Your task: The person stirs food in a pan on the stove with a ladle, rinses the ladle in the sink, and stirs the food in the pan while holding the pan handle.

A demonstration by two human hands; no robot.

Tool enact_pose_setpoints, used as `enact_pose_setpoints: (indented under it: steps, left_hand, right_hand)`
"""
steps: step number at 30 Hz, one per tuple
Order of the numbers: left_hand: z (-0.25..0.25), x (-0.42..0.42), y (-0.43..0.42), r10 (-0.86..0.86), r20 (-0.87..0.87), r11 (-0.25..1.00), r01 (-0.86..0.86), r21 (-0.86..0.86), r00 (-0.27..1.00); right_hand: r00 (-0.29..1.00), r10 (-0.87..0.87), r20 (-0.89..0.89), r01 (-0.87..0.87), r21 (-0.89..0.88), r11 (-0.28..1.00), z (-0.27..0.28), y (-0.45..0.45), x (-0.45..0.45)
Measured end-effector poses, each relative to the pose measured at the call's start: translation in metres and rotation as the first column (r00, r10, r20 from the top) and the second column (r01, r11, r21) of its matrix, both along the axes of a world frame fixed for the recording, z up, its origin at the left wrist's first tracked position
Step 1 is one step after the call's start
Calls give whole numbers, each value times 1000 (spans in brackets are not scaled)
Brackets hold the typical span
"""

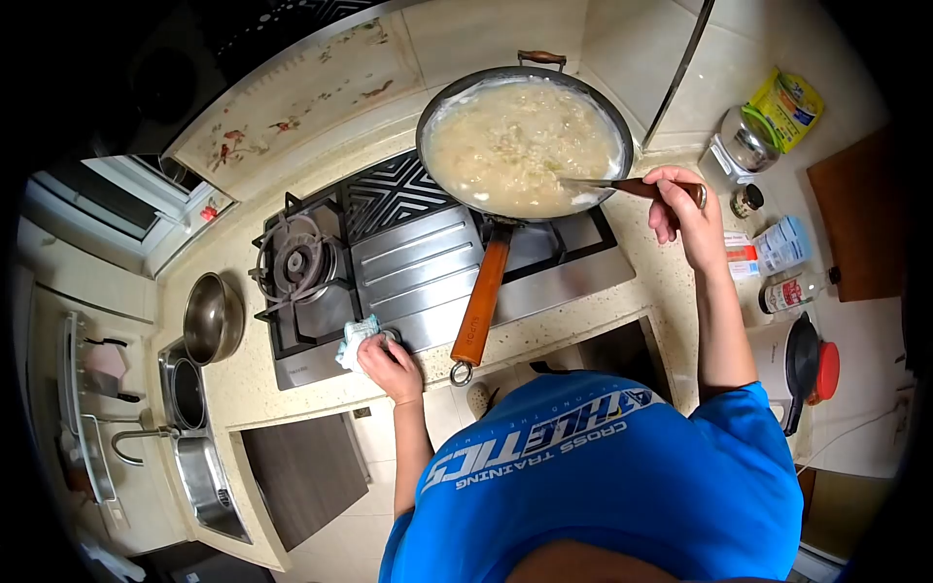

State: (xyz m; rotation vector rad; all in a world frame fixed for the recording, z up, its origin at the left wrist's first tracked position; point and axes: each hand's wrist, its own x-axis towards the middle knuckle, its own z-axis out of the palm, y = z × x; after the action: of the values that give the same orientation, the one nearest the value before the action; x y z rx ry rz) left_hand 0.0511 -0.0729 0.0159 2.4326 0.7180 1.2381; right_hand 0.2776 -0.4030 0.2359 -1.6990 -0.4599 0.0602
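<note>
A large wok (624, 146) full of pale, bubbling liquid (525, 136) sits on the right burner, its wooden handle (483, 301) pointing toward me. My right hand (685, 204) is closed around the wooden handle of a utensil (637, 188), whose metal end dips into the liquid at the wok's right side. Over the front edge of the stove, my left hand (387, 367) rests on a crumpled light blue and white cloth (352, 342), with its fingers curled over it.
The left burner (299, 258) holds no pot. Left of the stove are a metal bowl (214, 318) and a sink (209, 486) with a dark pot in it. Jars, packets, a bottle (792, 291) and a white appliance (768, 355) line the right counter.
</note>
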Motion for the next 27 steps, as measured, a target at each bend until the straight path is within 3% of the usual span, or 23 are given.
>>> enact_pose_setpoints:
  steps: [6,11,27]
  left_hand:
    - [-4,0,1,0,-4,1000,0,-8,1000]
    - [-3,-1,1,-7,-7,1000,7,-25,1000]
    - [-3,-1,1,-10,-21,1000,10,-29,1000]
  right_hand:
    - [976,-38,-215,88,227,970,-2,-2,12]
    - [966,-26,-259,112,324,939,0,-6,13]
    - [988,-57,-142,104,349,931,13,-14,-4]
